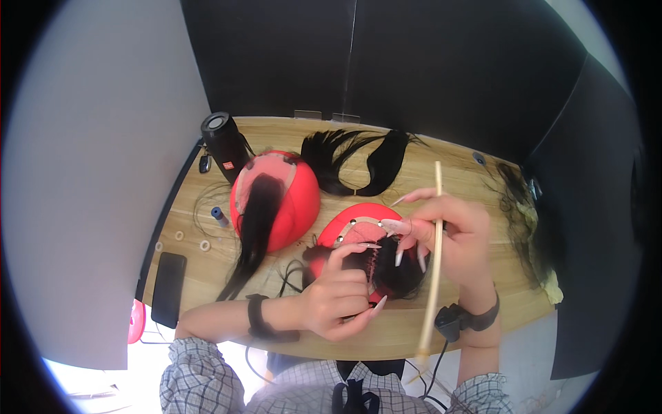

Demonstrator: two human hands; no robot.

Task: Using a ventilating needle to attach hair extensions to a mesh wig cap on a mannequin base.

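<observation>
In front of me lies a red dome-shaped head form (358, 211) with a pink mesh wig cap (353, 233) pinned on it. Dark hair (403, 272) is attached across the cap, with a stitched-looking line down its middle. My left hand (338, 297) rests at the hair's left side, fingers curled and the long-nailed index finger touching the cap; what it pinches, if anything, is hidden. Above the hair's right side, my right hand (452, 238) is closed with a long, thin pale wooden stick (434, 276) held upright across it. Its fingertips are close to the cap's edge.
A second red head form (303, 200) with capped mesh and a dark hair hank stands left. Behind lie a black hair bundle (389, 162) and a cylindrical speaker (224, 145). A phone (169, 290), small rings and a blue spool (219, 216) are left; loose hair (517, 214) lies right.
</observation>
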